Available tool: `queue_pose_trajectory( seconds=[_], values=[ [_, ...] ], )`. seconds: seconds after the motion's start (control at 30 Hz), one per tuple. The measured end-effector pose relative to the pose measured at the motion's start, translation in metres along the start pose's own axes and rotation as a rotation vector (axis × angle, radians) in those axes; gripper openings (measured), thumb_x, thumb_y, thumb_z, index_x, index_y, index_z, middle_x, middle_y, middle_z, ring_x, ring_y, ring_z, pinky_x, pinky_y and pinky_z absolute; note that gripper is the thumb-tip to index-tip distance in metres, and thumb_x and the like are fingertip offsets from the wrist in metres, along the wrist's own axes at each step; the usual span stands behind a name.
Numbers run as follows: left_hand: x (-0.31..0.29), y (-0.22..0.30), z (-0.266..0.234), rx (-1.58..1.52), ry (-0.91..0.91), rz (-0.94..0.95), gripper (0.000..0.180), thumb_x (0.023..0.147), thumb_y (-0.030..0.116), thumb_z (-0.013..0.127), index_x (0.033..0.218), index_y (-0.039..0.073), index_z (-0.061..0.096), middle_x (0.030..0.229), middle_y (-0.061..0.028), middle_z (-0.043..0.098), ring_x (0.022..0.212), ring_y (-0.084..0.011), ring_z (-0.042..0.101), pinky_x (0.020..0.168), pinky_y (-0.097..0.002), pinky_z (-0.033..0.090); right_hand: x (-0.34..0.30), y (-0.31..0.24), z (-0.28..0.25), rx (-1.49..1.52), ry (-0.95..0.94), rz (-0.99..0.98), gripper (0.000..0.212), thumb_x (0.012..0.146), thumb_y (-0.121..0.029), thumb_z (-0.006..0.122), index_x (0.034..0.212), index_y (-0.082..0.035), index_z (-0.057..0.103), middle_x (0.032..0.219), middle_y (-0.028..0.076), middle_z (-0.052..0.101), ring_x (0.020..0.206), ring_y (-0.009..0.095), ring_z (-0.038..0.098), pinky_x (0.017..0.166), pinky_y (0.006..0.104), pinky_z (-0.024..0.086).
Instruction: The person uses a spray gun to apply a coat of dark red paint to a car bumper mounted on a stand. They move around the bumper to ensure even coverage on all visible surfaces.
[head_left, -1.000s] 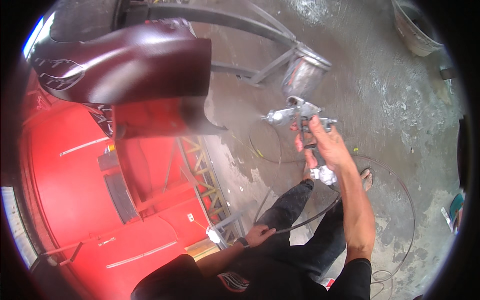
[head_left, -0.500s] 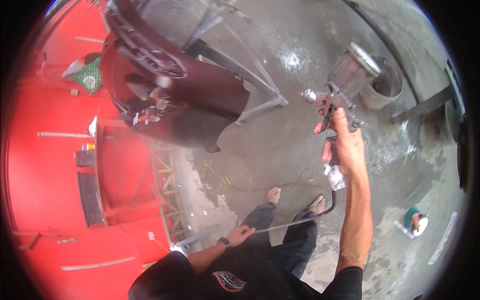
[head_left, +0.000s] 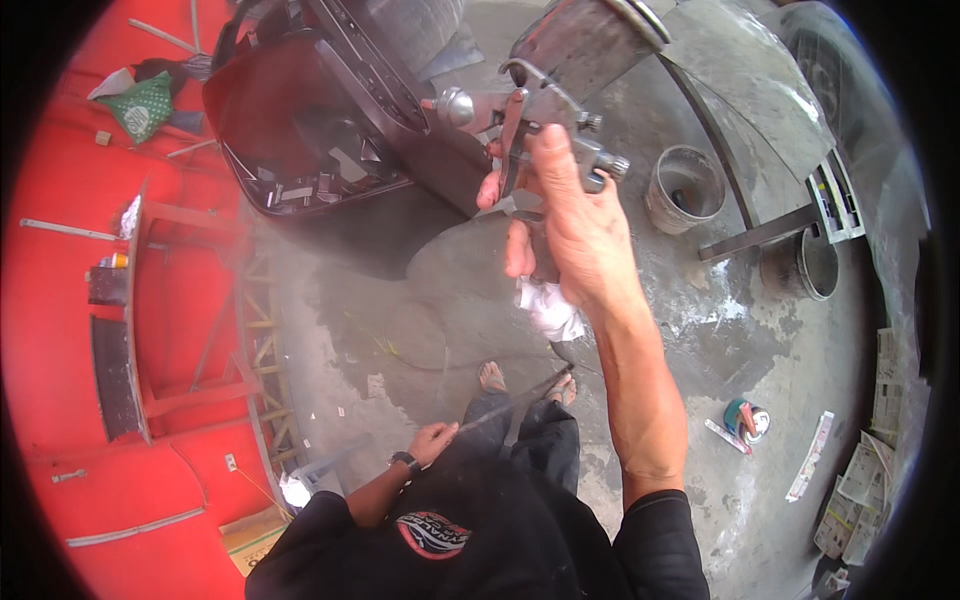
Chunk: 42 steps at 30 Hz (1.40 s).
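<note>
My right hand is wrapped round the grip of a metal spray gun, whose large cup sits on top. The gun's nozzle points left toward a dark maroon car bumper, and the gun overlaps its edge in view. White cloth or paper is bunched at the bottom of the grip. Low by my left thigh, my left hand is closed on the air hose, which stretches right across my legs. Some right fingers are hidden behind the gun.
A red wall with a wooden frame stands at left, and a green patterned bag lies at far left. Two buckets, one grey and one dark, stand at right. A teal can and newspaper sheets lie nearer.
My right hand has brought the spray gun left and up, closer to the bumper. The view has shifted too. My left hand keeps its hold on the hose.
</note>
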<state>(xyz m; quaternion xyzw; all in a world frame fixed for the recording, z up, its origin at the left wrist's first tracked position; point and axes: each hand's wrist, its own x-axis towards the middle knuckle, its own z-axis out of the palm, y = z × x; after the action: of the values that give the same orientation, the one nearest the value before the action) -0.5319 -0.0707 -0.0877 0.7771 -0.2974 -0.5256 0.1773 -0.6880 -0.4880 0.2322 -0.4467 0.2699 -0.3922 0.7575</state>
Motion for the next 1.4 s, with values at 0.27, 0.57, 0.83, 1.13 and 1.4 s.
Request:
queue_pose_trajectory(
  seconds=[0.27, 0.57, 0.83, 1.13, 1.4],
  values=[
    [-0.001, -0.035, -0.020, 0.130, 0.002, 0.070, 0.055, 0.096, 0.052, 0.061, 0.080, 0.000, 0.067, 0.071, -0.0110, 0.062, 0.067, -0.0209, 0.058, 0.066, -0.0359, 0.046, -0.004, 0.078, -0.057, -0.068, 0.287, 0.136, 0.068, 0.100, -0.060, 0.050, 0.114, 0.006, 0.060, 0.075, 0.010, 0.065, 0.038, 0.015, 0.050, 0.035, 0.0250, 0.041],
    [-0.006, -0.069, -0.046, 0.116, -0.076, -0.011, 0.058, 0.090, 0.059, 0.064, 0.081, 0.002, 0.070, 0.068, -0.0106, 0.065, 0.068, -0.0219, 0.064, 0.065, -0.0369, 0.049, -0.036, 0.146, -0.088, -0.187, 0.655, 0.292, 0.058, 0.101, -0.054, 0.053, 0.113, 0.003, 0.060, 0.075, 0.010, 0.064, 0.038, 0.017, 0.055, 0.033, 0.0257, 0.042],
    [0.011, -0.066, -0.055, -0.019, -0.079, 0.006, 0.059, 0.093, 0.058, 0.063, 0.074, 0.002, 0.065, 0.063, -0.0070, 0.058, 0.062, -0.0181, 0.060, 0.060, -0.0352, 0.047, -0.037, 0.054, 0.078, -0.255, 0.343, 0.078, 0.067, 0.100, -0.059, 0.050, 0.126, 0.002, 0.056, 0.088, 0.013, 0.067, 0.041, 0.017, 0.055, 0.036, 0.0254, 0.041],
    [0.012, -0.091, -0.070, 0.014, -0.070, 0.006, 0.061, 0.090, 0.061, 0.065, 0.075, 0.002, 0.067, 0.063, -0.0095, 0.060, 0.064, -0.0205, 0.060, 0.063, -0.0373, 0.047, -0.062, 0.107, 0.047, -0.146, 0.423, 0.155, 0.063, 0.102, -0.057, 0.047, 0.127, 0.001, 0.054, 0.090, 0.014, 0.066, 0.039, 0.017, 0.052, 0.036, 0.0250, 0.041],
    [0.025, -0.108, -0.084, 0.088, -0.054, 0.074, 0.063, 0.087, 0.065, 0.063, 0.079, 0.003, 0.071, 0.077, -0.0137, 0.069, 0.074, -0.0274, 0.066, 0.070, -0.0403, 0.049, -0.076, 0.119, 0.046, -0.131, 0.723, 0.229, 0.055, 0.101, -0.052, 0.054, 0.116, 0.001, 0.058, 0.090, 0.016, 0.070, 0.041, 0.018, 0.059, 0.032, 0.0263, 0.043]
  ],
)
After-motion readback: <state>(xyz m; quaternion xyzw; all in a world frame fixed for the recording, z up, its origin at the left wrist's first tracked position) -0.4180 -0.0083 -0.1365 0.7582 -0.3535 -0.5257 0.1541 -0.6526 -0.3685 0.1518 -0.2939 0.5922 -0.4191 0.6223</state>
